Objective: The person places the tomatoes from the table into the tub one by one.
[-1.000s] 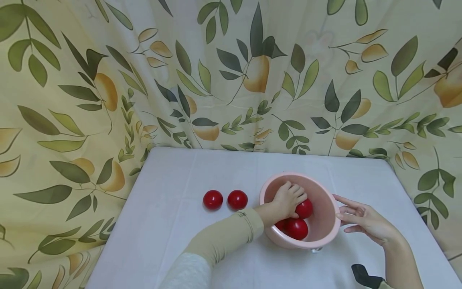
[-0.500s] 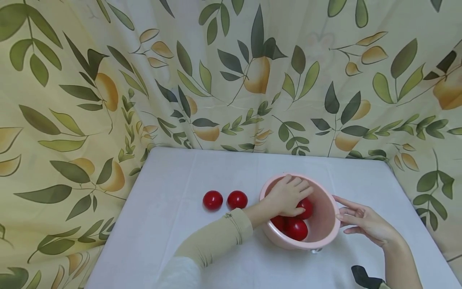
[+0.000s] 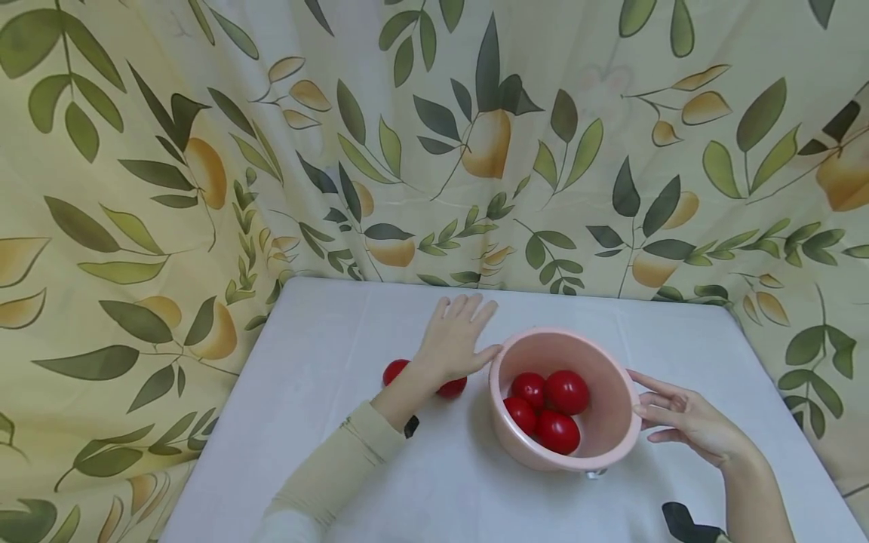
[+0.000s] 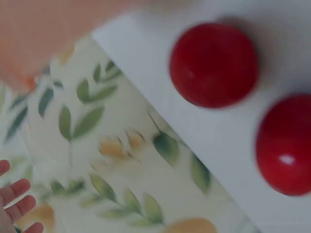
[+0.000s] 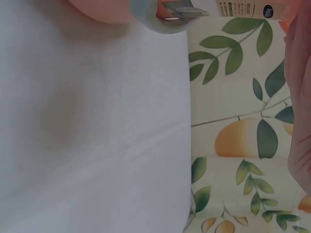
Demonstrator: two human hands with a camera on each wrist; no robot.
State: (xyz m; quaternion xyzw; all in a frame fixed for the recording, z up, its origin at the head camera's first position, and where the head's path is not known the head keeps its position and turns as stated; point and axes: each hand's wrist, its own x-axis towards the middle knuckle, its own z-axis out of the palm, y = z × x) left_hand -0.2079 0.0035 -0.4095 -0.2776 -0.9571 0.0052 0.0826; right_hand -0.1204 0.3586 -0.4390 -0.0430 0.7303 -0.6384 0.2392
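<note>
My left hand (image 3: 453,339) is spread with straight fingers over the table, and its thumb tip is right at the left rim of a pink bucket (image 3: 519,450). Under that hand and wrist two glossy red balls (image 4: 214,65) lie side by side, partly hidden in the head view. Inside the bucket several more red balls (image 3: 567,392) rest together toward its left side. My right hand (image 3: 689,418) holds the bucket at its right side, thumb and fingertips against the rim and outer wall. In the right wrist view a curved handle (image 5: 167,24) with a printed label hangs by the bucket.
A white cloth covers the table (image 3: 326,339), whose back edge meets a curtain (image 3: 299,151) printed with leaves and fruit. A dark strap (image 3: 689,522) shows below the right forearm. The table's right edge drops off beyond the right hand.
My left hand has let go of a red ball in the bucket and moved out to the left, over the two balls on the table. The right hand stays at the bucket.
</note>
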